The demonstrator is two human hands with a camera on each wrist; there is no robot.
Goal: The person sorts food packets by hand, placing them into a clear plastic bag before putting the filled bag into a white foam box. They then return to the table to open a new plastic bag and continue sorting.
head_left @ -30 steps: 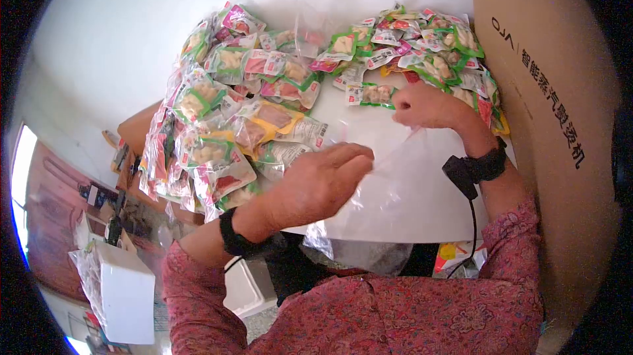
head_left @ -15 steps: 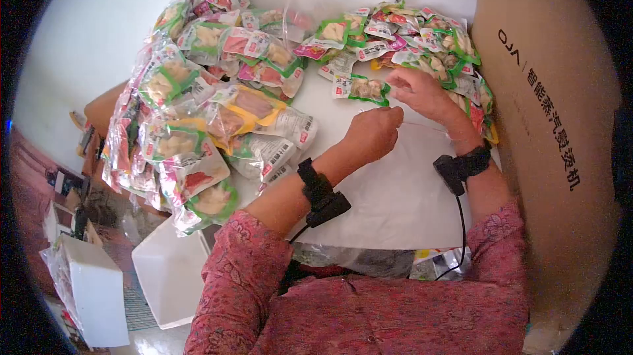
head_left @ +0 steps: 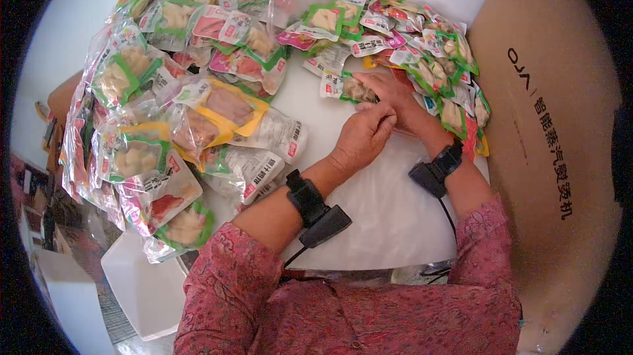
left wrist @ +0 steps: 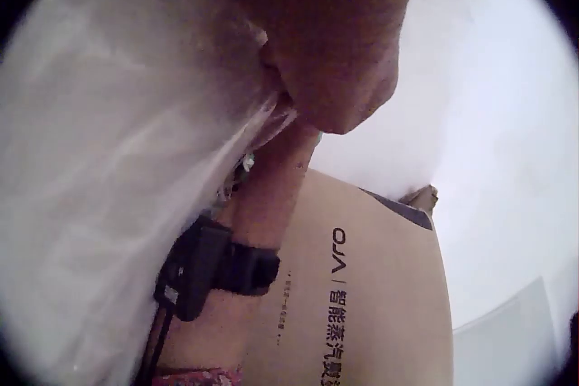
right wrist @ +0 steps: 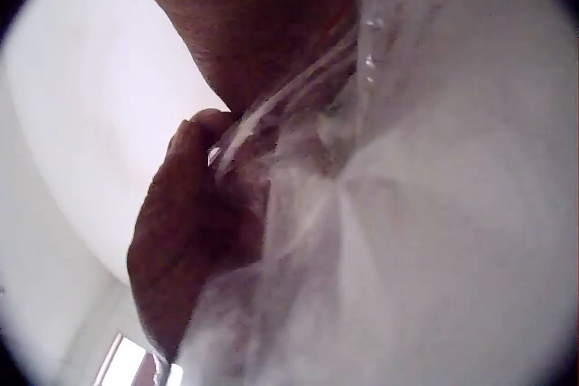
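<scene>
A clear plastic bag [left wrist: 109,160] hangs below the hands and fills much of both wrist views. My left hand [head_left: 362,134] pinches the bag's edge between thumb and curled fingers, right beside the other hand. My right hand [head_left: 399,101] lies at the bag's mouth with fingers extended to the left, overlapping a green-edged food packet [head_left: 358,88] in the head view. Bag film [right wrist: 452,187] also runs past the wrist in the right wrist view. Part of the right palm is hidden behind the left hand.
At left stands a large clear bag full of sealed food packets [head_left: 224,108]. Another heap of packets [head_left: 432,68] lies beyond the right hand. Both are on a white table [head_left: 369,223]. A tall cardboard box [head_left: 547,124] borders the right side; a white foam box [head_left: 142,289] stands lower left.
My left hand has moved right and away from my body to meet the right hand. The right hand's curled fingers have straightened. The head view has shifted, and the packets appear farther left.
</scene>
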